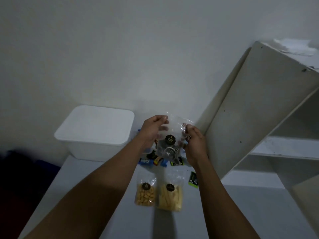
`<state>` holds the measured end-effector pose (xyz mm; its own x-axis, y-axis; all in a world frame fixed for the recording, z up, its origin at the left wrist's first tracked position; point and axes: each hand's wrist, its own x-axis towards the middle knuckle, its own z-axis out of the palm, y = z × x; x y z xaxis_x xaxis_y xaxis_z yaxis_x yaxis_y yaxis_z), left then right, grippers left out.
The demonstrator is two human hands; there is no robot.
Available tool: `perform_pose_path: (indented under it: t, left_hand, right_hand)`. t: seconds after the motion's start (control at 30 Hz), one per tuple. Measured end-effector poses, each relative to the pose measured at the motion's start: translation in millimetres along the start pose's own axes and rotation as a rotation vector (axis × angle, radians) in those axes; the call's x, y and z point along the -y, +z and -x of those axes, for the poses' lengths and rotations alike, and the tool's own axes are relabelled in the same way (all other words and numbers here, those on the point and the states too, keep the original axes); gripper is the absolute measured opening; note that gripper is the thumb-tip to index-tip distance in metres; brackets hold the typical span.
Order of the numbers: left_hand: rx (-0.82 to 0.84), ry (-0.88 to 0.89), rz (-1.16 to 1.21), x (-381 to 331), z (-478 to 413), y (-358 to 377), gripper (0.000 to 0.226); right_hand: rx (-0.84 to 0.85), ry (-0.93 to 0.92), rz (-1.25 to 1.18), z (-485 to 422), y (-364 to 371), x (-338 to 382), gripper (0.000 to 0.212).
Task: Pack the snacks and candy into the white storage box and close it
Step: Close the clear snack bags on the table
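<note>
My left hand (152, 130) and my right hand (195, 144) both grip a clear snack bag (170, 144) with a dark round label and dark contents, held above the table. The white storage box (94, 133) stands at the table's far left with its lid on. Below my hands, two clear bags lie side by side: one with yellow puffs (145, 192), one with pale sticks (170, 195). Small wrapped candies (155, 161) in blue, black and green are scattered under the held bag. A green and black sachet (193, 179) lies to the right.
The grey table (241, 213) runs toward me. A white shelf unit (259, 118) leans along the right side, close to my right hand. A white wall stands behind the box. Dark blue and red shapes (25, 178) sit off the table's left edge.
</note>
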<state>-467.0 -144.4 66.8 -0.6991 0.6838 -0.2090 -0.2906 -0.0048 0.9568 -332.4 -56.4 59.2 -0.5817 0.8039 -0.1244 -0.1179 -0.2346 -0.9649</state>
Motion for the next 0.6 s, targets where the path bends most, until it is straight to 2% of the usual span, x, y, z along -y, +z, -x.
perform_pose_path:
  t: [0.1,0.17,0.23,0.3,0.4,0.6]
  left_hand:
    - [0.026,0.063,-0.012,-17,17,-15,0.010]
    - [0.046,0.126,-0.102,-27,25,-24,0.011]
    - [0.063,0.192,-0.196,-36,32,-31,0.012]
    - [0.070,0.248,-0.253,-42,37,-37,0.013]
    - [0.086,0.294,-0.271,-47,42,-44,0.010]
    - [0.071,0.277,-0.199,-42,45,-53,0.017]
  right_hand:
    - [-0.008,-0.084,0.108,12,11,11,0.024]
    - [-0.034,-0.234,0.276,15,16,25,0.030]
    - [0.033,-0.347,0.494,15,23,43,0.028]
    - [0.145,-0.376,0.677,16,33,59,0.022]
    - [0.262,-0.382,0.811,19,46,70,0.019]
    - [0.312,-0.371,0.901,24,60,66,0.018]
